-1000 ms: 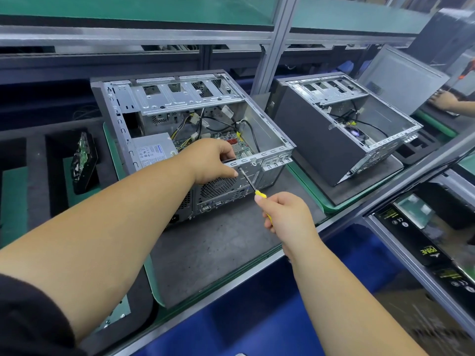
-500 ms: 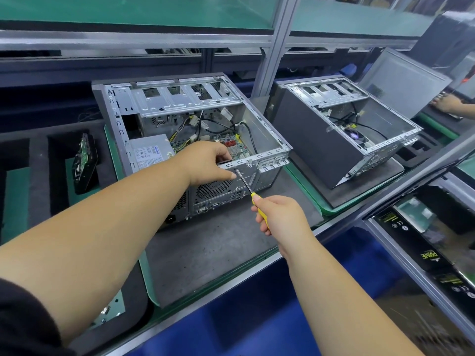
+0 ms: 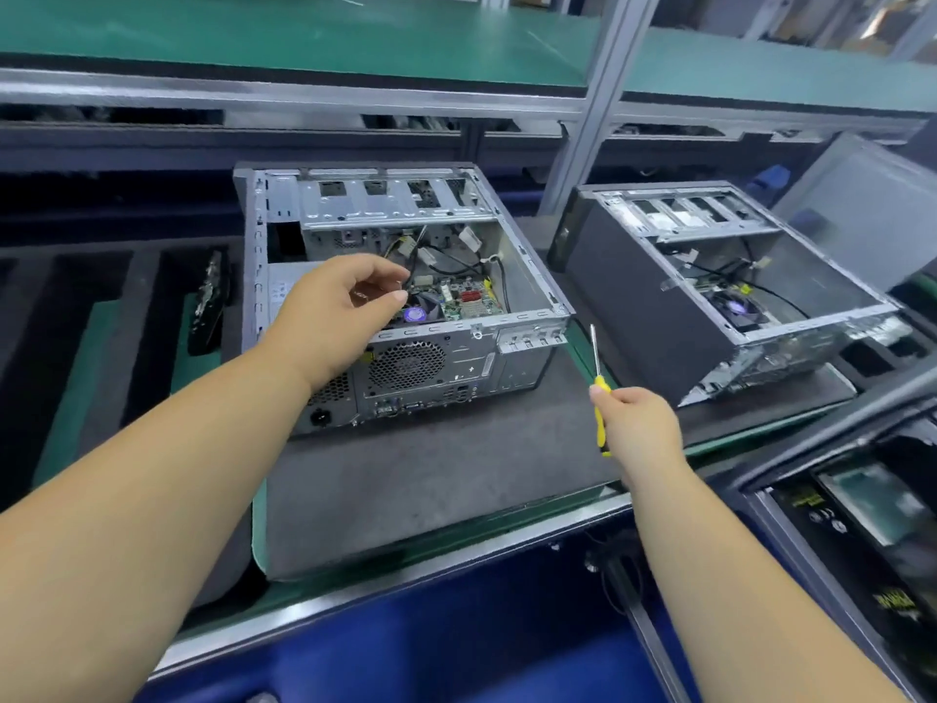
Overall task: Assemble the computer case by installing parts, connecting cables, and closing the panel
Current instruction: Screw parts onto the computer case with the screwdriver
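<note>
An open silver computer case [image 3: 532,317] lies on a grey mat [image 3: 431,474], its rear panel facing me, with the motherboard [image 3: 456,296] and cables showing inside. My left hand [image 3: 339,307] hovers over the case's near rim with curled fingers, and a small shiny piece [image 3: 360,295], perhaps a screw, shows between them. To the right of the case, my right hand [image 3: 639,428] grips a yellow-handled screwdriver [image 3: 600,393]. Its shaft points up and its tip is clear of the case.
A second open case [image 3: 634,276] lies on its own mat to the right, with a grey side panel [image 3: 862,210] behind it. A drive [image 3: 208,296] stands in a black foam slot at the left. A metal post [image 3: 593,104] rises behind. Black boxes [image 3: 862,499] sit lower right.
My left hand has let go of the case's rear rim and lifted over the opening. My right hand has drawn the screwdriver back from the rim and swung it to the right.
</note>
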A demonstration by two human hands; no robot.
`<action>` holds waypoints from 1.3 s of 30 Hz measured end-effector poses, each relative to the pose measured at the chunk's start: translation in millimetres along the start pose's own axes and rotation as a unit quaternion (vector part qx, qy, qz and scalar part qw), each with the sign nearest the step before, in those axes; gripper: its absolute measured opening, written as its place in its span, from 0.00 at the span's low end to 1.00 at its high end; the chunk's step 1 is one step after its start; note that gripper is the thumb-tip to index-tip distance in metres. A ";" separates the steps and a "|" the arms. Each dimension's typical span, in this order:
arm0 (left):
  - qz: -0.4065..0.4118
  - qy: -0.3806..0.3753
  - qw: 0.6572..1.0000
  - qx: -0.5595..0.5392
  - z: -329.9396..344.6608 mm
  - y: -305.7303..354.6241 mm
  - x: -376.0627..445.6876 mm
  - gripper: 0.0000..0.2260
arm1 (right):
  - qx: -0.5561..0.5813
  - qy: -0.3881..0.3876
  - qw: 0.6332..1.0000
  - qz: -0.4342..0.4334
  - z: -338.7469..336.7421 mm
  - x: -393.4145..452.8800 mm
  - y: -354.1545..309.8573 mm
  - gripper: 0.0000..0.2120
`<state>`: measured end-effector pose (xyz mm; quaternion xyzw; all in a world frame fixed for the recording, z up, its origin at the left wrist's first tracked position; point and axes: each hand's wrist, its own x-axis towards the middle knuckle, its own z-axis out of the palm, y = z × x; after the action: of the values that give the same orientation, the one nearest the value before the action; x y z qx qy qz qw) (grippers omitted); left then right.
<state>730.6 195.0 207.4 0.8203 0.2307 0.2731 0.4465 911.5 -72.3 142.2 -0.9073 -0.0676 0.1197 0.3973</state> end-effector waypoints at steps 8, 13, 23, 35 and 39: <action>-0.031 0.047 0.998 0.006 15.2 18.3 -16.4 0.08 | -0.244 -0.092 0.965 -0.008 41.7 77.8 14.9 0.18; -0.056 0.072 0.996 -0.001 15.1 20.9 -24.2 0.08 | -0.266 -0.087 0.959 -0.032 54.5 87.9 26.3 0.18; -0.074 0.125 0.988 -0.044 -9.1 12.2 -48.8 0.08 | -0.030 0.042 0.992 -0.114 10.0 98.3 -37.5 0.09; -0.097 0.206 0.974 -0.013 -121.5 -43.3 -69.5 0.04 | 0.117 -0.102 0.917 -0.368 80.4 -49.8 -216.0 0.06; -0.132 0.210 0.969 0.012 -162.3 -76.7 -79.4 0.04 | 0.099 -0.188 0.890 -0.402 145.2 -100.2 -233.0 0.06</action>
<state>555.1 281.9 195.7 0.7121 0.4290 0.3751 0.4101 769.4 165.5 235.1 -0.7189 -0.4884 0.1243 0.4787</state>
